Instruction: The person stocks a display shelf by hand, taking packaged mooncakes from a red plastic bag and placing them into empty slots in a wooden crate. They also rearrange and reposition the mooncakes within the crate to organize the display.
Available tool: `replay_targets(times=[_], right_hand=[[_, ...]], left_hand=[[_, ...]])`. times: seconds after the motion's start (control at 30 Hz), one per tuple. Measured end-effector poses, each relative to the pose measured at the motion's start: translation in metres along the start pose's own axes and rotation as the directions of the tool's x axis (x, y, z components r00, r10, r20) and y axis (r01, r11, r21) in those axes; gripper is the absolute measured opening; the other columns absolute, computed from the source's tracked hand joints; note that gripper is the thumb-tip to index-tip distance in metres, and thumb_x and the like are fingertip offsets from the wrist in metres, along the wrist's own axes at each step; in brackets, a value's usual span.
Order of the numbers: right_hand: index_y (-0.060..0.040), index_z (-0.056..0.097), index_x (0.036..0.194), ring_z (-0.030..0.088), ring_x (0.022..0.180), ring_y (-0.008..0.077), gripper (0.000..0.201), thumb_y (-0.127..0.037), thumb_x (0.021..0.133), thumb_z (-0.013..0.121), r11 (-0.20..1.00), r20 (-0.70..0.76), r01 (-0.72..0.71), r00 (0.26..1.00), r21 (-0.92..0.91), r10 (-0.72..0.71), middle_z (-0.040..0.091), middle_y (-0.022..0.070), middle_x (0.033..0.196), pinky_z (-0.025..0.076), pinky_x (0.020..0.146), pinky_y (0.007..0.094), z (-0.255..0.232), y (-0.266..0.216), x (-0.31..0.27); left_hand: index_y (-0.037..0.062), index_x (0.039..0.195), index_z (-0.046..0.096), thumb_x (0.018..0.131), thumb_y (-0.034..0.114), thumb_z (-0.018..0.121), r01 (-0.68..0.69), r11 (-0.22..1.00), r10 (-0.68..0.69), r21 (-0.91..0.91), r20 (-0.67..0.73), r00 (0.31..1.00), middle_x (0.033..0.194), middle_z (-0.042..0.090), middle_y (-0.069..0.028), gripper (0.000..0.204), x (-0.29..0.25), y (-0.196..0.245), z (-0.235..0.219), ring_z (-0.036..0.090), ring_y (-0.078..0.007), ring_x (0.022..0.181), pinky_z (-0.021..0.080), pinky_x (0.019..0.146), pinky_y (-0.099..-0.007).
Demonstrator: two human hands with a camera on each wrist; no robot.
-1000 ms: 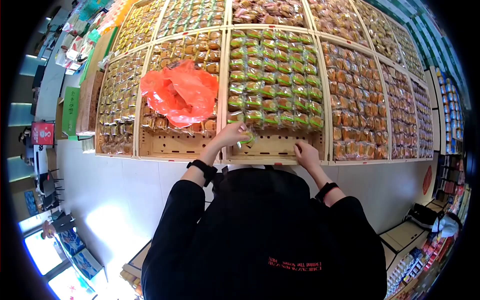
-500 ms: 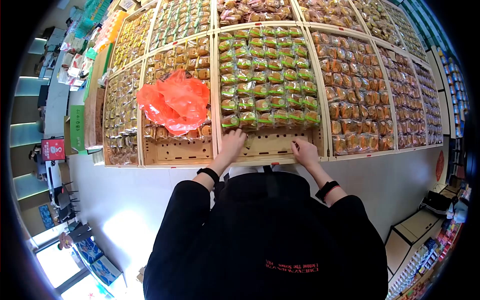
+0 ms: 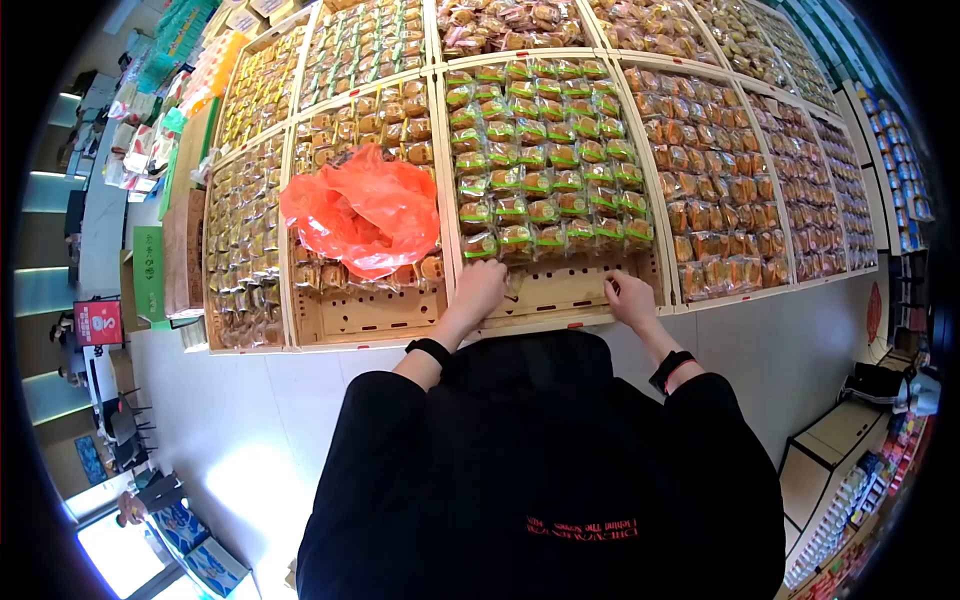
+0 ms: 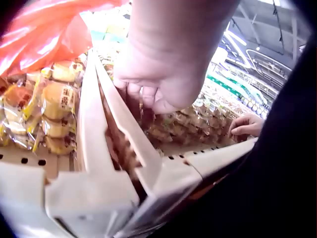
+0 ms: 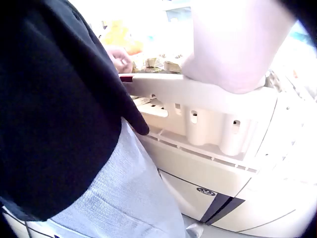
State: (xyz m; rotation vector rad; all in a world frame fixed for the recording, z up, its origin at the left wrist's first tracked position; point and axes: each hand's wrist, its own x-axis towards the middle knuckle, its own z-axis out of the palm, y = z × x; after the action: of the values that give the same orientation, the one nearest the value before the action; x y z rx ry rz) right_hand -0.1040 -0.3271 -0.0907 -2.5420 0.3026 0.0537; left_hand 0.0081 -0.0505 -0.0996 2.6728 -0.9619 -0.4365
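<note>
A wooden tray of green-labelled snack packets stands in front of me, its near strip bare. My left hand reaches down at the tray's front left, just below the nearest row. Its fingers curl round a packet's clear wrapper. The left wrist view shows that hand with fingers bent down beside the tray divider. My right hand lies at the tray's front right with curled fingers; what it holds is hidden. The right wrist view blurs this hand above the tray rim.
An orange plastic bag lies on the yellow packets in the tray to the left. More trays of wrapped snacks fill the stand on both sides and behind. A white floor runs to the left, with shop shelves at the right.
My left hand has carried the green packet down to the bare front of the tray, where it now lies low. My right hand has shifted slightly to the right.
</note>
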Motion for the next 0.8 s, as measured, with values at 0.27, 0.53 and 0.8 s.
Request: replay_targets(times=[0.27, 0.53, 0.8], right_hand=[[-0.0084, 0.060, 0.082, 0.060, 0.069, 0.0306, 0.015, -0.022, 0.078, 0.053, 0.996, 0.020, -0.069, 0.997, -0.052, 0.070, 0.062, 0.0109, 0.071, 0.047, 0.062, 0.0410, 0.002, 0.001, 0.000], [-0.0091, 0.059, 0.082, 0.060, 0.070, 0.0316, 0.015, -0.021, 0.076, 0.052, 0.992, 0.031, -0.080, 0.996, -0.096, 0.083, 0.062, 0.0122, 0.071, 0.047, 0.063, 0.0425, 0.003, 0.002, -0.001], [-0.0091, 0.060, 0.083, 0.059, 0.073, 0.0337, 0.018, -0.024, 0.076, 0.052, 0.983, 0.066, -0.074, 0.994, -0.166, 0.086, 0.061, 0.0152, 0.074, 0.046, 0.066, 0.0436, 0.003, 0.003, 0.003]], left_hand=[[0.0040, 0.082, 0.055, 0.074, 0.008, 0.049, -0.061, 0.997, 0.063, -0.049, 0.033, 0.997, 0.083, 0.058, -0.0124, 0.011, 0.014, -0.020, -0.020, 0.058, -0.0313, 0.081, 0.047, 0.068, -0.0428], [0.0045, 0.086, 0.065, 0.076, 0.016, 0.049, -0.113, 0.962, 0.032, 0.247, 0.310, 0.950, 0.103, 0.053, -0.0120, 0.022, -0.015, 0.002, 0.015, 0.056, -0.0310, 0.089, 0.048, 0.072, -0.0400], [0.0049, 0.080, 0.061, 0.080, 0.019, 0.053, -0.033, 0.901, -0.042, -0.433, -0.162, 0.986, 0.070, 0.059, -0.0133, 0.016, -0.021, 0.018, -0.088, 0.061, -0.0254, 0.070, 0.048, 0.062, -0.0369]])
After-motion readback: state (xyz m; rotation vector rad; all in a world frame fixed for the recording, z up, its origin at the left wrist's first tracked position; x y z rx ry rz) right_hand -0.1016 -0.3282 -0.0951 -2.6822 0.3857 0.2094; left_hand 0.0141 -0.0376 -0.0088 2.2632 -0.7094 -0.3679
